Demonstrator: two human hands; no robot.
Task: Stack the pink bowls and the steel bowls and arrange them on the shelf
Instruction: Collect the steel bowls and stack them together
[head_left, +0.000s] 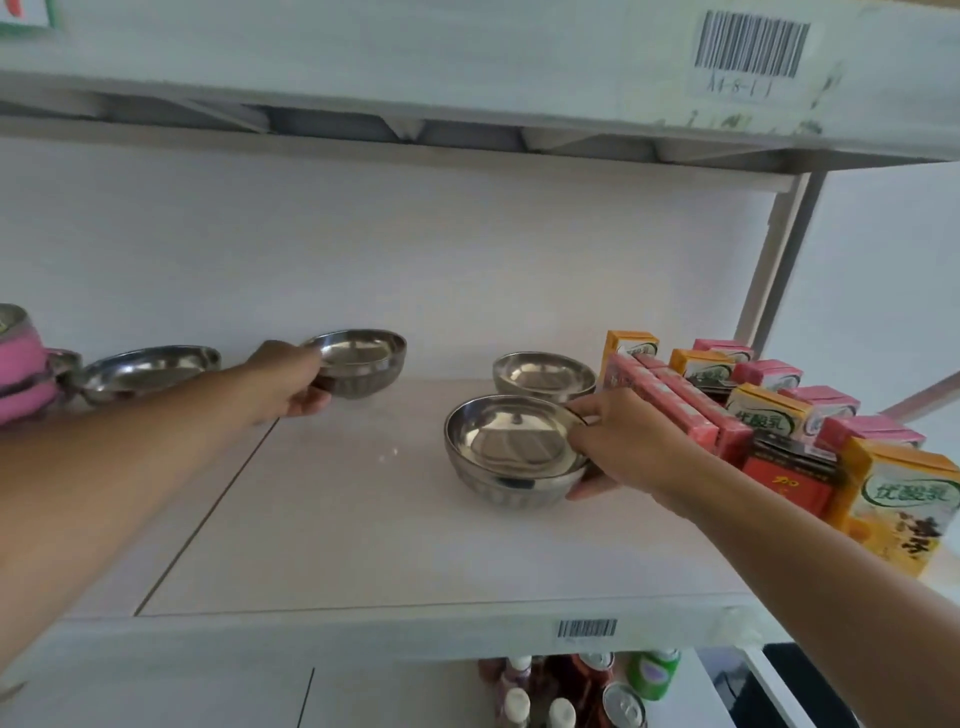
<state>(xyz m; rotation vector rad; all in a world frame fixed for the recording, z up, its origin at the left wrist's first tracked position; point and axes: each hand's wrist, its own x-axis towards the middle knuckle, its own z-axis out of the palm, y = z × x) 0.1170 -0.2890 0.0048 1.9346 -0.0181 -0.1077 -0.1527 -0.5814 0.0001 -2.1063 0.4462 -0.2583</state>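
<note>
Shelf (332, 545), white, front edge bearing a barcode label (587, 628). Below it: bottles and cans (582, 686), partly in view.

Right hand (628, 447): fingers closed over the right rim of the nearest steel bowl (506, 449), thumb under its side; the bowl sat upright at centre-right of the shelf, and whether it was lifted or resting could not be told.

Drink cartons (769, 415), orange and pink, in rows at the right end of the shelf, just beside that hand.

Second steel bowl (543, 374): upright, directly behind the first, apart from the hand.

Left hand (288, 382): closed on the left rim of a third steel bowl (358, 361) near the back wall.

Fourth steel bowl (148, 369): left of that hand, tilted, unheld.

Pink bowls (23, 374): stacked at the far left edge, partly cut off.
</note>
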